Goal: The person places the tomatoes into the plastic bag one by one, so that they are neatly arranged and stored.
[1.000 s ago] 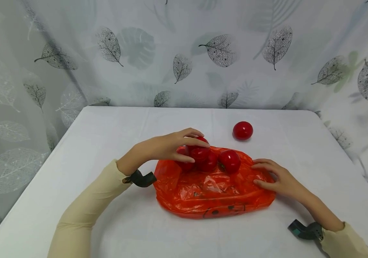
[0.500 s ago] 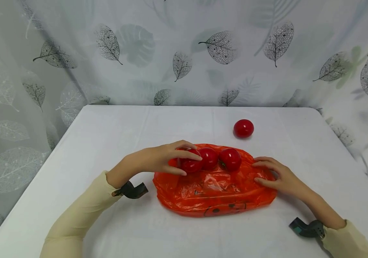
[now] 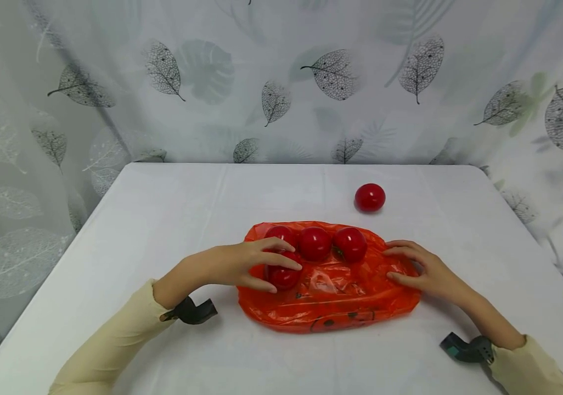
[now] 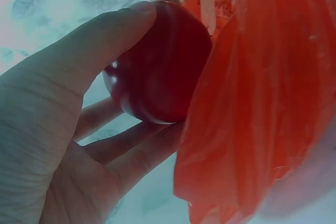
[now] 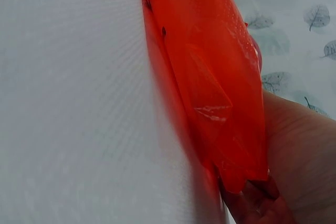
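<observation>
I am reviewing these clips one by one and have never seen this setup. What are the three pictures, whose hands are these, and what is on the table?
No machine here: a person works with two bare hands and wears three cameras. The wide picture comes from the head, looking down at a white table. The two close-ups come from cameras on the wrists.

On the table lies an orange plastic bag. Three tomatoes sit in a row on its far part, and another tomato lies alone on the cloth beyond it.

The left hand grips a fourth tomato on the bag; the left wrist view shows fingers and thumb curled round it. The right hand rests on the bag's right end; its wrist view shows plastic against the palm.
</observation>
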`<state>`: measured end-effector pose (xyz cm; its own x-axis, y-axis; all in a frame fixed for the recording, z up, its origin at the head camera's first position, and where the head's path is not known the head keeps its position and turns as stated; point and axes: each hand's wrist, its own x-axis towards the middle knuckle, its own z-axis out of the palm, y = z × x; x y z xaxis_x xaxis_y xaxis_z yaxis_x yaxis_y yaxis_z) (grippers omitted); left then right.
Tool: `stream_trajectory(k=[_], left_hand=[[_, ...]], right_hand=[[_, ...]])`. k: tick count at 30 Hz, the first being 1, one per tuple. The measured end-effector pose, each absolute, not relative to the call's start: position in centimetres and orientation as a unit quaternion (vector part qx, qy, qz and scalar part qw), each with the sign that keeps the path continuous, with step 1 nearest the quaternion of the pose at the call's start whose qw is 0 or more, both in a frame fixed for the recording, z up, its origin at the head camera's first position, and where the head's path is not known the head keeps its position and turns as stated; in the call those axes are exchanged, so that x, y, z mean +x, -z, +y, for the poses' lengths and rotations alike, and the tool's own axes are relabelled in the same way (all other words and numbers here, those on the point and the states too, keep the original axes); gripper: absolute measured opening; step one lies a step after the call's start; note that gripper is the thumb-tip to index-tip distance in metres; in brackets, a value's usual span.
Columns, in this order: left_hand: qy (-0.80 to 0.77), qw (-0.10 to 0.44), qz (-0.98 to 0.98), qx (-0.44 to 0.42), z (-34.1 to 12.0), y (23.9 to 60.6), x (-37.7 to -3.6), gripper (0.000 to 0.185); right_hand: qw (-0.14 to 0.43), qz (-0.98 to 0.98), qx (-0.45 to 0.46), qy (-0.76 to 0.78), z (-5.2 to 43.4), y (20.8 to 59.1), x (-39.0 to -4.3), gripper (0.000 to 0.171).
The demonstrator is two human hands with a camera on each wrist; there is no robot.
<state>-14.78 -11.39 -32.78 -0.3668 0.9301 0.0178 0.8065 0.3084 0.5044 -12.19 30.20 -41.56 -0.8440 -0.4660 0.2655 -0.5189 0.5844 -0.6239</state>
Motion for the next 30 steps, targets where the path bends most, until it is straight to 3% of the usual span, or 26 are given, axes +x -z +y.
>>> stream_trajectory(k=[17, 30], left_hand=[[-0.216, 0.18, 0.798, 0.533, -11.9, 35.1, -14.0, 0.049], [-0.229, 0.177, 0.801, 0.524, -12.1, 36.0, -13.6, 0.05]], right_hand=[[0.027, -0.892, 0.267, -0.364, 30.1, 41.5, -12.3, 0.043], [0.028, -0.895, 0.264, -0.358, 30.0, 41.4, -12.1, 0.043]])
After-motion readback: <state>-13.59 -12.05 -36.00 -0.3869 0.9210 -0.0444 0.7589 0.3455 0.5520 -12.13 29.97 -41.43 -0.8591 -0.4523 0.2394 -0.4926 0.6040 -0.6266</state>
